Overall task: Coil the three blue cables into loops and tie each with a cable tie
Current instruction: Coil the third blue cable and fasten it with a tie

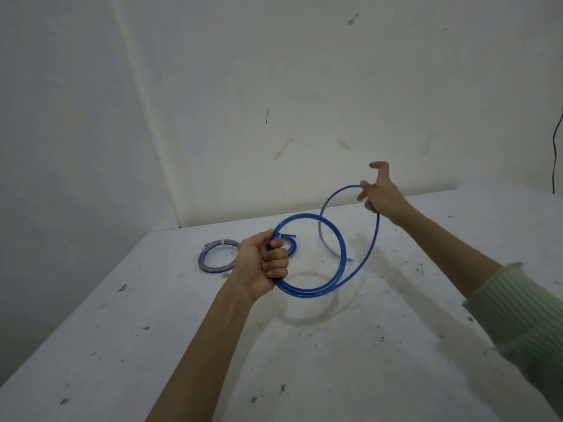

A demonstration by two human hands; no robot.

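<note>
Cable: blue, part-coiled, held above table.
L hand: fist round coil.
R hand: pinches raised loop, other fingers spread.
Tied coil: on table, beside L hand.

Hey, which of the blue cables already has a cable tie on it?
The small coil lying flat on the table, just left of the left hand. A pale tie crosses its top. The cable in both hands is loose and untied.

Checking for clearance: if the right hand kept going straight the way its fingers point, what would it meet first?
Probably the wall. The right hand points up and away from the table; nothing shows between, though depth is unclear.
</note>
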